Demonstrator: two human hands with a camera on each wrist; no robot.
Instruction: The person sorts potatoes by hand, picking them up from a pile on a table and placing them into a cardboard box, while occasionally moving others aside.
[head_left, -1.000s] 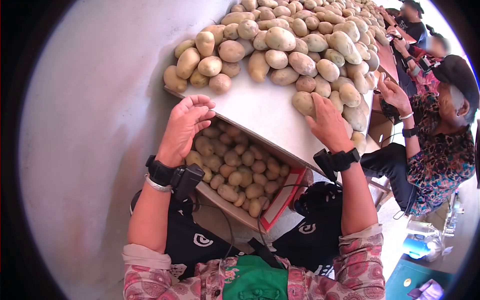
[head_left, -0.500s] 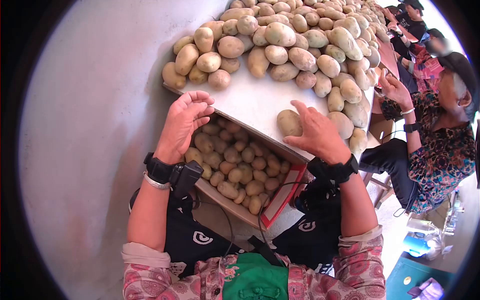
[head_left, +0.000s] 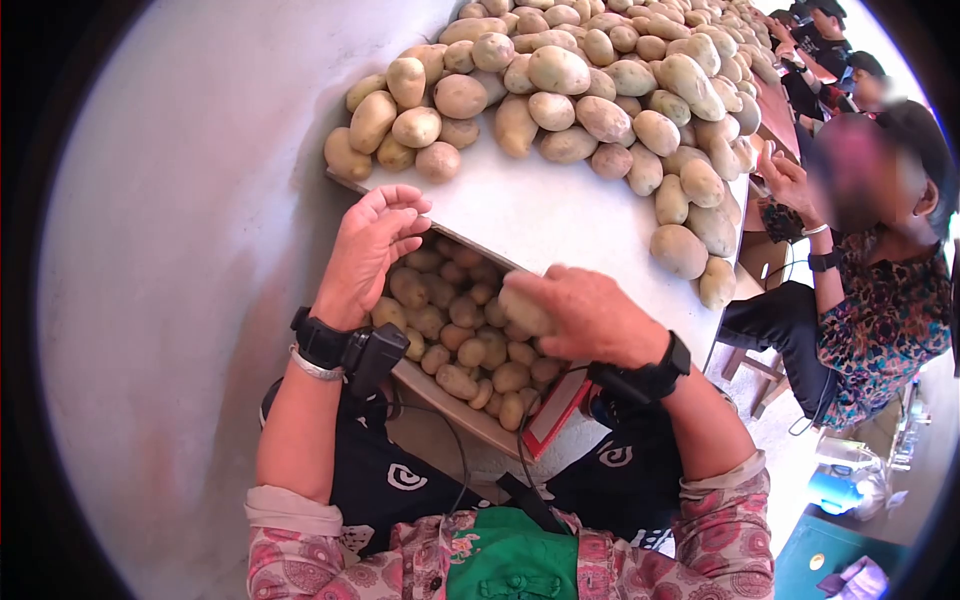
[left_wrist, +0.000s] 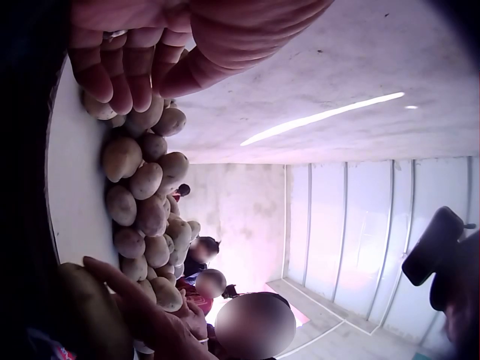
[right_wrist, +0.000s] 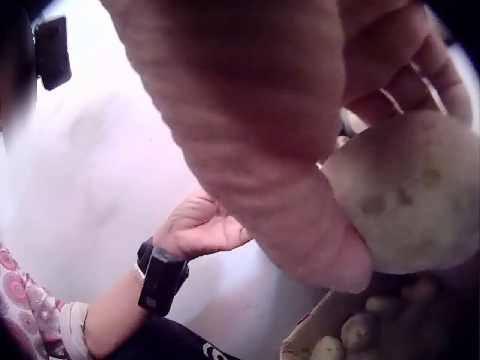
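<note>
Near the head view's centre, a potato is gripped by the right hand above a box of potatoes. At centre left, the left hand is held relaxed, fingers loosely bent; across the top, more potatoes are heaped on the counter.

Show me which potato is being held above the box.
The pale potato with dark spots, gripped by the right hand; the others nearby lie inside the cardboard box or on the white table.
</note>
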